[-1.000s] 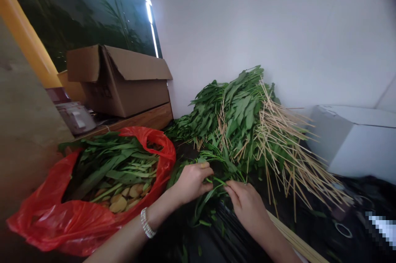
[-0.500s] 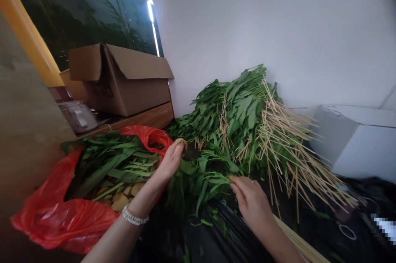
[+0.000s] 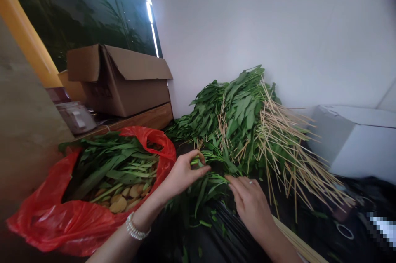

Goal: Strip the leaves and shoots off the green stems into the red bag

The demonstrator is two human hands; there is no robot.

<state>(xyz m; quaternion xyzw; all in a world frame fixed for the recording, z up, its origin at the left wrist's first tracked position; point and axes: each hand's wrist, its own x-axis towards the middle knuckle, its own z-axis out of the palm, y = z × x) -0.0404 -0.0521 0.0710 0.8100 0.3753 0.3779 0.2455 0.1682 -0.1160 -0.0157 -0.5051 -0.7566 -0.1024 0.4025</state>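
Note:
My left hand (image 3: 182, 174) pinches the stems of a sprig of leafy greens (image 3: 204, 184) between thumb and fingertips. My right hand (image 3: 250, 203), with a ring on one finger, grips the same loose greens nearer their leaf ends. Behind both hands rises a large pile of long-leaved greens (image 3: 238, 118), with thin wooden skewers (image 3: 287, 156) fanning out through its right side. To my left, a red plastic bag (image 3: 62, 221) holds more leaves and pale tan rounded pieces (image 3: 119, 204). A pearl bracelet (image 3: 134, 227) circles my left wrist.
An open cardboard box (image 3: 123, 85) stands on a wooden shelf (image 3: 145, 118) at the back left, with a small grey container (image 3: 76, 118) beside it. A white box (image 3: 359, 143) sits at the right. Black plastic sheeting (image 3: 229, 230) covers the surface, and a bundle of wooden sticks (image 3: 297, 240) lies at the front edge.
My left hand has moved down and to the right, from beside the red bag's rim to the stems. My right hand has hardly moved, and the greens between my hands have shifted slightly.

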